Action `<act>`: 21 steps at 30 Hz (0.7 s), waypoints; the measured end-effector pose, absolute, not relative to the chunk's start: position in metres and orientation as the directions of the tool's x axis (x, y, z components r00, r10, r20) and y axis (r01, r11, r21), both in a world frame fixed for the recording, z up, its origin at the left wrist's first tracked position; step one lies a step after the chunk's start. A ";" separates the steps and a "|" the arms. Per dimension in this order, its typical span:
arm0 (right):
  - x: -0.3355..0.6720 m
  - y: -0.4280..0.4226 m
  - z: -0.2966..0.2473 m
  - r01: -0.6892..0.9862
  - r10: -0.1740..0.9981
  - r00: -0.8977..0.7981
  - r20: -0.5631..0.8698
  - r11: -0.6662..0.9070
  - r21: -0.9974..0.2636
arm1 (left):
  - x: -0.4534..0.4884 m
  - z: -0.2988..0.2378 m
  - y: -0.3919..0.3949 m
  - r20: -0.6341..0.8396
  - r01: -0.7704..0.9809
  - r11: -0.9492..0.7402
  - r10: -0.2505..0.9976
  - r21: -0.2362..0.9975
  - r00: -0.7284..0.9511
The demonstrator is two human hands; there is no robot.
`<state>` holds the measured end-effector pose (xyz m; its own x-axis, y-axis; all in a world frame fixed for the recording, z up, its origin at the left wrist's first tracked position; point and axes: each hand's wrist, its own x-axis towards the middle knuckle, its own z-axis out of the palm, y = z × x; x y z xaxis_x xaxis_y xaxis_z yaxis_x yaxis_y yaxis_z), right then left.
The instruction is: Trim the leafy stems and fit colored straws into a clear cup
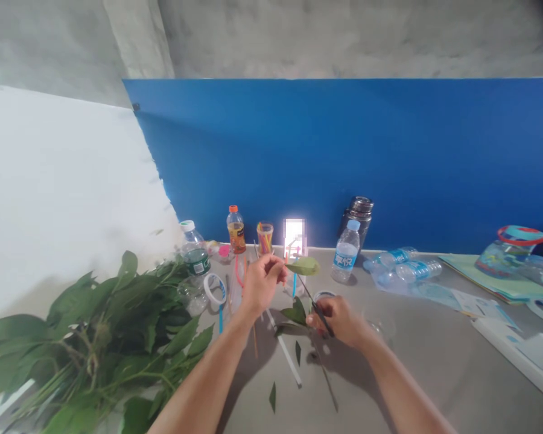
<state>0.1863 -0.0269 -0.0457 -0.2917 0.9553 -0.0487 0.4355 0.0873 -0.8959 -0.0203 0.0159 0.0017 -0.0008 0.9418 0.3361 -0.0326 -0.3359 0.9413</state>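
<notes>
My left hand (262,284) pinches the stalk end of a green leaf (302,266), which sticks out to the right of my fingers. A thin stem (308,291) runs down from that leaf toward my right hand (339,320). My right hand grips a slim dark tool (323,316), probably small scissors, though my fingers hide most of it. Just below my hands, cut leaves (295,314) lie on the grey table (407,361), and a white stick (283,349) lies under my left wrist. A big bunch of leafy branches (95,337) sits at the left.
Along the blue wall stand plastic bottles (346,252), a juice bottle (236,230), and a cup of coloured sticks (265,238). A tape roll (215,290) is left of my hands. Flattened bottles (402,271), papers and a plastic container (509,253) lie at the right.
</notes>
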 end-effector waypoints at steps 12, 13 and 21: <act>0.173 -0.030 -0.048 0.186 0.887 0.271 0.374 0.333 -0.924 | 0.017 -0.019 -0.002 -0.166 -0.559 0.388 0.899 0.733 0.406; 0.173 -0.030 -0.046 0.183 0.878 0.294 0.377 0.335 -0.924 | 0.022 -0.023 -0.004 -0.167 -0.557 0.413 0.883 0.720 0.439; 0.179 -0.030 -0.041 0.192 0.868 0.345 0.357 0.307 -0.932 | 0.037 -0.037 -0.014 -0.150 -0.442 0.398 0.855 0.804 0.497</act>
